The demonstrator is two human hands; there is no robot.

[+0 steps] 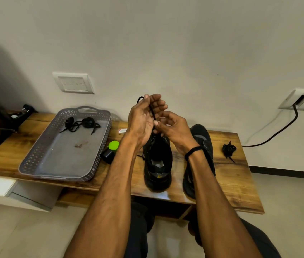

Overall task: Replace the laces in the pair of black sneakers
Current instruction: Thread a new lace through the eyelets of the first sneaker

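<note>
Both hands are raised above the counter, close together, with a black lace strung between them. The left hand is turned palm-up with its fingers curled, and the lace loops over the thumb and runs down across the palm. The right hand pinches the same lace lower down between thumb and fingertips, its other fingers loosely bent. From that pinch the lace drops straight into the sneaker standing on the counter just below the hands, heel toward the camera and opening facing up. The other sneaker stands just beside it on the right, largely hidden behind the right forearm, which wears a black wristband.

To the left sits a grey perforated tray, partly overhanging the counter's front edge. At its far end lie two coiled black laces.

Between the tray and the sneaker a black bottle with a green cap lies on its side, and a small white box lies behind it. A bundled lace rests near the counter's right end, well apart from the hands. A black cable hangs from a wall socket.
</note>
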